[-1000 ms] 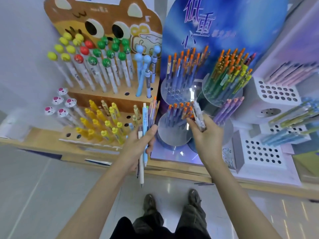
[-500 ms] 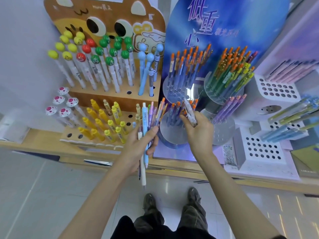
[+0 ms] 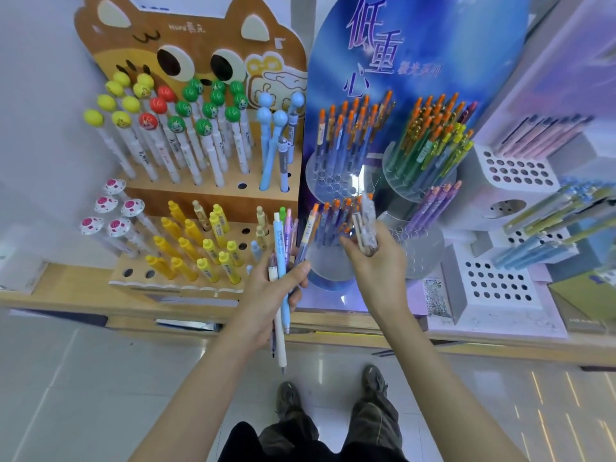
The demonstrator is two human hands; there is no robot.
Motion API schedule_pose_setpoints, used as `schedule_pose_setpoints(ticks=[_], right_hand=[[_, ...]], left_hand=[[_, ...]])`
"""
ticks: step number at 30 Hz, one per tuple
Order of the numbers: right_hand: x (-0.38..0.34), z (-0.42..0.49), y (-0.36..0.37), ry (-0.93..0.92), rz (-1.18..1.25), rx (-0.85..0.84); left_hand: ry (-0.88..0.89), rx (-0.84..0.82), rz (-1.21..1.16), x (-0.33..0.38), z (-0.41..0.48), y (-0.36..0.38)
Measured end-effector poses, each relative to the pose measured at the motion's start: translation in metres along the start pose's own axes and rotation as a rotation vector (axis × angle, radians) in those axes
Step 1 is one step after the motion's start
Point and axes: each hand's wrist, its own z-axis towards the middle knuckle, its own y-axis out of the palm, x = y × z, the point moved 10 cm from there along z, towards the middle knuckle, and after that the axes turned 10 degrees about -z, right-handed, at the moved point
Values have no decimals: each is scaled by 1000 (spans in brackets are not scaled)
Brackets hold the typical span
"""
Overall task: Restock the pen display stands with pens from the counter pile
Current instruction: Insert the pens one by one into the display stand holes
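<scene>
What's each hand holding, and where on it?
Left hand grips a bundle of pens mid-barrel; right hand holds clear pens by their lower halves.

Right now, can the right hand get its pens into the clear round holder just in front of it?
Probably yes. The right hand, gripping a few clear pens, hovers right beside the clear round holder. Nothing lies between them, though orange-capped pens already stand in it.

Reaches both forearms (image 3: 200, 378) forward. Grips a fan of pens (image 3: 279, 241) in the left hand (image 3: 270, 295), thumb across them. Holds a second bundle (image 3: 365, 228) upright in the right hand (image 3: 378, 268), fingers curled.
</scene>
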Motion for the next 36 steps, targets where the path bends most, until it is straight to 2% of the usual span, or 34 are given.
schedule_pose_setpoints(ticks=[5,10,12,15,18,20,23,26,30,33,36], right_hand=[[0,18,3,-30,-202,36],[-13,38,13,-138,-457,22],[-10,38,14,-134,-481,10],[-1,29,8,-46,-330,-21],[-2,17,-2,117,116,-47],[-12,8,7,172,316,-167],[-26,4,21,161,286,-290],[-27,8,20,153,161,-272],[-26,7,21,164,172,-305],[-24,7,19,197,171,-306],[-18,12,8,267,291,-249]], left_hand=[[-8,-20,-3,1,-3,3],[-26,-9,-12,0,-3,3],[-18,-18,-17,-1,-3,4],[2,-35,-30,0,-4,6],[15,-39,-22,1,-3,8],[25,-32,20,1,-1,9],[38,-22,90,1,3,9],[58,-20,133,3,4,7],[73,-38,249,3,3,6],[51,-67,221,3,4,7],[5,-72,127,4,4,4]])
